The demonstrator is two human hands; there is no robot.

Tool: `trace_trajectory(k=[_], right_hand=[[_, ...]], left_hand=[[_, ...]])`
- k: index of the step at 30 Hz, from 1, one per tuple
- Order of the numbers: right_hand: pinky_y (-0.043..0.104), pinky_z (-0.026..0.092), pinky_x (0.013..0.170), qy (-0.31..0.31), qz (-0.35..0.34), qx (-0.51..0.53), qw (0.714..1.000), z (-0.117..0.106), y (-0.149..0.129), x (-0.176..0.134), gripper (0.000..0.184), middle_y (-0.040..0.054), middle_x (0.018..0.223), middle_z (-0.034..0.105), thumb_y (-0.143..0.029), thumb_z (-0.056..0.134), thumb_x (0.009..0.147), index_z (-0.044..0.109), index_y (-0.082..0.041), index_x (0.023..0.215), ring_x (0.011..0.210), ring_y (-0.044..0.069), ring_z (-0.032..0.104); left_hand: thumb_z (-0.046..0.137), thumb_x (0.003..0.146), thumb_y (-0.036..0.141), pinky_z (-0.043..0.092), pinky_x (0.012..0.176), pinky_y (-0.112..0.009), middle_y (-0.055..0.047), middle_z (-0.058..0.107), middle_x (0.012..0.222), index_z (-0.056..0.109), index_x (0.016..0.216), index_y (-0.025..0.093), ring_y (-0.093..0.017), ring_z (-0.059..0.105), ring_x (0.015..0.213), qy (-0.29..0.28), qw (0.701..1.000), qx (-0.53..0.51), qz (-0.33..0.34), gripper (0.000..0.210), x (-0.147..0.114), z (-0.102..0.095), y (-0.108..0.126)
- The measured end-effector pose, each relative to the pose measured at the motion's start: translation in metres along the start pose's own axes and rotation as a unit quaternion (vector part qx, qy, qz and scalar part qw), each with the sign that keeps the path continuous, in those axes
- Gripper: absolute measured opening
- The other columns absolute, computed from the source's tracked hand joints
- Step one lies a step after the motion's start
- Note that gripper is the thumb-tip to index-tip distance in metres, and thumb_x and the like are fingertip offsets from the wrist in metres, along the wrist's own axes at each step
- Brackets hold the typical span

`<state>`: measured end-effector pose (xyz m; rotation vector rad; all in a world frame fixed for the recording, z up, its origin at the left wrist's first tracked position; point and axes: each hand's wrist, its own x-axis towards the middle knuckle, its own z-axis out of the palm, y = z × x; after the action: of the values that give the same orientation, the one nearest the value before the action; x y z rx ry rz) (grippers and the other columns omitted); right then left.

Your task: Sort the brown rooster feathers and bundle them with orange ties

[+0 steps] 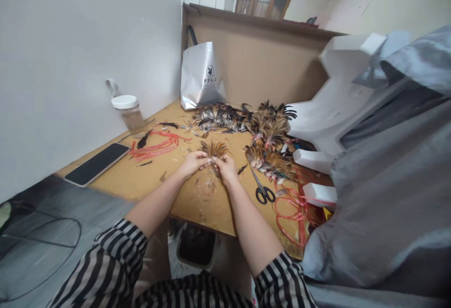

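Note:
A small bundle of brown feathers [214, 148] fans out away from me above the middle of the table. My left hand [194, 163] pinches its base from the left, thumb and fingers pressed together. From the right, my right hand [225, 166] grips the same base, and the fingertips of both hands meet there. The bundle's lower ends are mostly covered by my fingers. To the right of my right hand lie black-handled scissors [263, 191], beside a feather pile [271, 161]. A larger heap of tied feather bunches [268, 122] lies farther back.
Red plastic strips [162, 143] and a phone [97, 163] lie on the left, near a white-lidded jar [129, 113]. A silver bag [200, 75] stands at the back. Tangled red ribbon [291, 209], white foam pieces [312, 160] and grey cloth [394, 195] border the right side.

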<state>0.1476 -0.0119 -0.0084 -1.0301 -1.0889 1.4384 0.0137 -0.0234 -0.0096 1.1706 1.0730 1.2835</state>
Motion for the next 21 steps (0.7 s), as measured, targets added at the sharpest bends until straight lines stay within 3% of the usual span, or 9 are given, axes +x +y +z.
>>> trace_trajectory(k=[12, 21], right_hand=[[0.018, 0.021, 0.036, -0.027, 0.016, -0.011, 0.999, -0.0010, -0.0030, -0.0005, 0.030, -0.0082, 0.041, 0.047, -0.037, 0.069, 0.054, 0.048, -0.017, 0.062, 0.033, 0.004, 0.034], [0.017, 0.032, 0.042, -0.038, -0.019, 0.058, 0.997, 0.0031, 0.0045, 0.0060, 0.028, -0.0045, 0.050, 0.053, -0.034, 0.070, 0.054, 0.053, -0.015, 0.064, 0.043, 0.005, 0.043]], left_hand=[[0.072, 0.057, 0.032, 0.037, 0.044, -0.018, -0.002, 0.061, 0.054, 0.054, 0.066, 0.013, -0.008, 0.052, 0.045, 0.013, 1.000, -0.008, 0.017, 0.028, 0.0027, 0.0007, -0.0052], [0.075, 0.052, 0.027, 0.039, 0.048, -0.017, -0.003, 0.062, 0.056, 0.053, 0.066, 0.012, -0.008, 0.055, 0.049, 0.031, 0.994, -0.100, -0.032, 0.030, 0.0015, 0.0023, -0.0038]])
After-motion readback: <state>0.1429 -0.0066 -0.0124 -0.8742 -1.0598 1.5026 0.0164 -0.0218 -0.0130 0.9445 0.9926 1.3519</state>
